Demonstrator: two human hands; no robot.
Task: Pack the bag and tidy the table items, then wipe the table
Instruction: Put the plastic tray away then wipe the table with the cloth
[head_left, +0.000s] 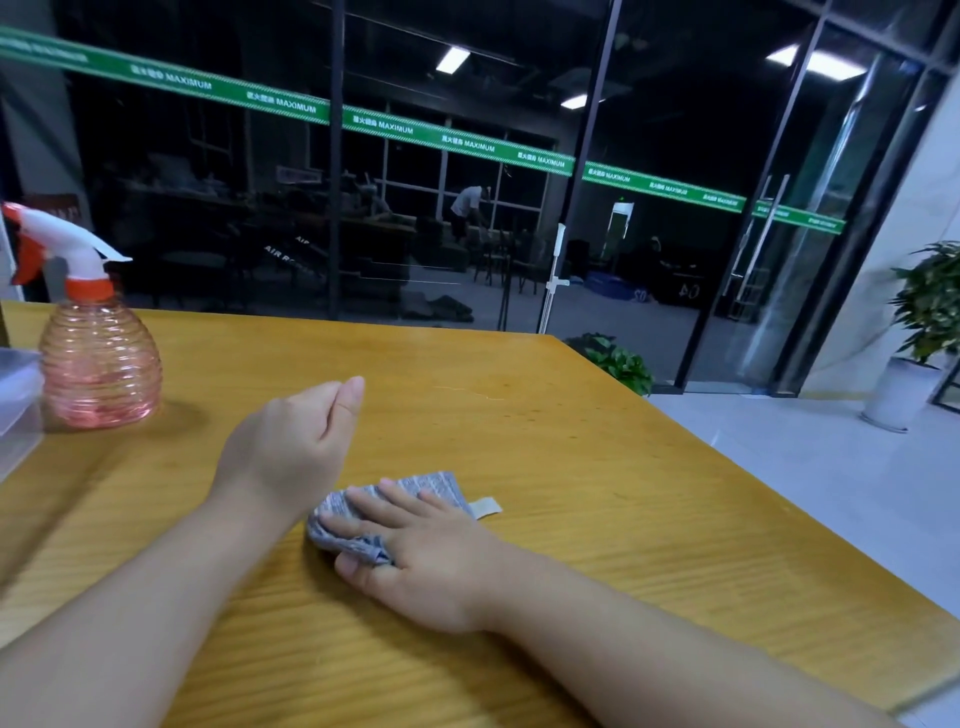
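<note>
Nearest, on the yellow wooden counter (597, 467): right hand (431, 561) pressing a folded grey cloth (363, 519) flat, grip curled around its near edge, thumb tucked beneath. Just beyond, left hand (291, 441) hovering, grip loose, holding nothing. Farther left, pink spray bottle (98, 364) upright beside a clear plastic box (15, 400).
</note>
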